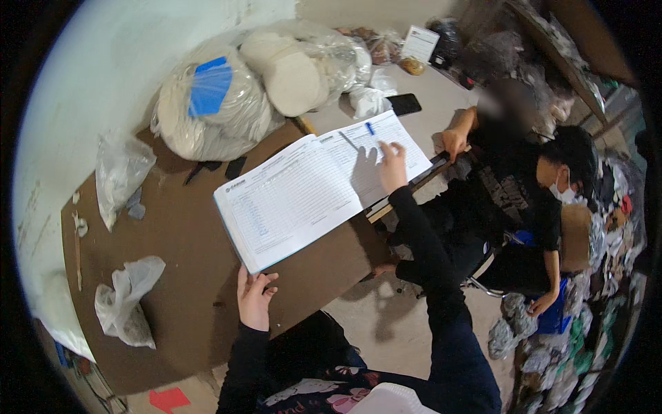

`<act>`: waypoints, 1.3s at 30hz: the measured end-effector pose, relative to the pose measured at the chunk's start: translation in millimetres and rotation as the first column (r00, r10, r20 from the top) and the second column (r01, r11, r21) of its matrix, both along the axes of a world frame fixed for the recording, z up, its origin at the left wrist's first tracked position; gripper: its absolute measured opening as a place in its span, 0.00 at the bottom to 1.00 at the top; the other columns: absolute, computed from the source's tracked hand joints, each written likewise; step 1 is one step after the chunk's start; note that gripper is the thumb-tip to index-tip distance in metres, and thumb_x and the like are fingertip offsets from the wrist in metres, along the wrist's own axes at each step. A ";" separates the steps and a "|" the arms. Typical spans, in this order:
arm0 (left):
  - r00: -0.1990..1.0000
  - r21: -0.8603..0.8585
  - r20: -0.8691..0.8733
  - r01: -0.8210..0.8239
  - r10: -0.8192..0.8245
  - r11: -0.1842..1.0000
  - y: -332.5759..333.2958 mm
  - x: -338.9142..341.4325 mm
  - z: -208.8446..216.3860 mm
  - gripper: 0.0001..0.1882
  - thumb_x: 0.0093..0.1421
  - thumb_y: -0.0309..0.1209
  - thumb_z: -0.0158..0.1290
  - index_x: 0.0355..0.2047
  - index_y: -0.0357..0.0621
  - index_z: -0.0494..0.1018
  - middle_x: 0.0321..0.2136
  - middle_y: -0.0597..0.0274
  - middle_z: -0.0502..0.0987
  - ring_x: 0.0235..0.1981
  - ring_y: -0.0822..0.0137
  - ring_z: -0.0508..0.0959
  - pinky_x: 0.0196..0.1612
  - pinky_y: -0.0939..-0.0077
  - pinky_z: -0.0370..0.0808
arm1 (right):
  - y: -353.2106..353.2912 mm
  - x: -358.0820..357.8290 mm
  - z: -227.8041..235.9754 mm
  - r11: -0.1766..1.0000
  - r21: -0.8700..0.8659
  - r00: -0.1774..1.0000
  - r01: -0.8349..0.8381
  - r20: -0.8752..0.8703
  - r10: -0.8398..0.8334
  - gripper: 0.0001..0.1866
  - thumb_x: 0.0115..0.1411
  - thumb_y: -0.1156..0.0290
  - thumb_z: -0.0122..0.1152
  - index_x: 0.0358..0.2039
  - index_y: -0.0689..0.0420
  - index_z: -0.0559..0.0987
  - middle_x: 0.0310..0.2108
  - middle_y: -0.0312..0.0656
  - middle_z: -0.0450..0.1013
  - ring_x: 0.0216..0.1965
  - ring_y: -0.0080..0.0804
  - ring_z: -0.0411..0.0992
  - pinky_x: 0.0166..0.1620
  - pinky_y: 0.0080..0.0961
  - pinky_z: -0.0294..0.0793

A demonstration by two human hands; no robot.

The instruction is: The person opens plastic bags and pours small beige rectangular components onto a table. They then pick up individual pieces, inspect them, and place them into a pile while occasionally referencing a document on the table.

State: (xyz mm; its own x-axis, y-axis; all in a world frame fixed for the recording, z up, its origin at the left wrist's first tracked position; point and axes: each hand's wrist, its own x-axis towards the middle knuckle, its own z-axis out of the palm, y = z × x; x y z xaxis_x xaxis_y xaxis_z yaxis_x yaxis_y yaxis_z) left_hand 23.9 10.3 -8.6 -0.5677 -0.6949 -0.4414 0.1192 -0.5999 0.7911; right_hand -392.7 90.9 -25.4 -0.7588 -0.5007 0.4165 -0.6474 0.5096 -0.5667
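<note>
Brown worktop (186, 276) — bare stretch between the open ledger (317, 183) and the left edge, wide enough for a hand to pass. Two crumpled clear bags (127, 300) and (121, 169) sit along that left side, well apart, with a free lane between them. Far end blocked: big plastic-wrapped bundles of pale cloth (214, 100) crowd the corner against the wall. The ledger overhangs the near right edge. Right hand (392, 165) lies on its right page, left hand (255, 297) at its near corner. Another seated person (531, 200) closes off the right side — only a narrow strip of floor (386, 317) between.
</note>
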 end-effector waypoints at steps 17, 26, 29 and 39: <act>0.512 -0.929 0.015 -0.311 0.859 0.202 -89.0 201.3 40.1 0.21 0.60 0.28 0.53 0.55 0.42 0.67 0.51 0.59 0.72 0.52 0.62 0.70 0.55 0.68 0.66 | -4.1 118.7 58.3 0.926 0.074 0.923 -0.370 0.146 0.357 0.16 0.61 0.78 0.55 0.50 0.58 0.76 0.55 0.47 0.67 0.57 0.41 0.66 0.54 0.34 0.67; 0.297 -0.918 0.370 0.261 0.880 0.298 -112.8 243.0 11.5 0.16 0.51 0.27 0.58 0.42 0.49 0.74 0.48 0.53 0.70 0.53 0.49 0.67 0.55 0.58 0.65 | -48.6 232.4 85.8 0.759 0.055 0.760 -0.648 0.117 0.640 0.12 0.58 0.81 0.55 0.43 0.62 0.78 0.53 0.50 0.69 0.55 0.47 0.68 0.57 0.35 0.65; 0.415 -0.970 0.243 0.076 0.877 0.233 -90.7 199.3 40.0 0.24 0.49 0.20 0.57 0.49 0.47 0.71 0.53 0.51 0.66 0.53 0.49 0.69 0.54 0.60 0.68 | -62.6 268.9 77.4 0.636 0.056 0.638 -0.770 0.120 0.761 0.14 0.56 0.81 0.56 0.43 0.60 0.78 0.53 0.51 0.69 0.52 0.45 0.70 0.54 0.34 0.68; 0.525 -0.852 0.351 -0.165 0.775 0.498 -78.1 224.4 4.3 0.28 0.56 0.37 0.59 0.53 0.34 0.66 0.52 0.43 0.70 0.55 0.48 0.69 0.57 0.60 0.65 | -82.1 361.9 73.8 0.296 0.018 0.290 -0.955 0.257 0.922 0.15 0.55 0.83 0.59 0.44 0.60 0.78 0.53 0.46 0.69 0.46 0.38 0.73 0.47 0.30 0.73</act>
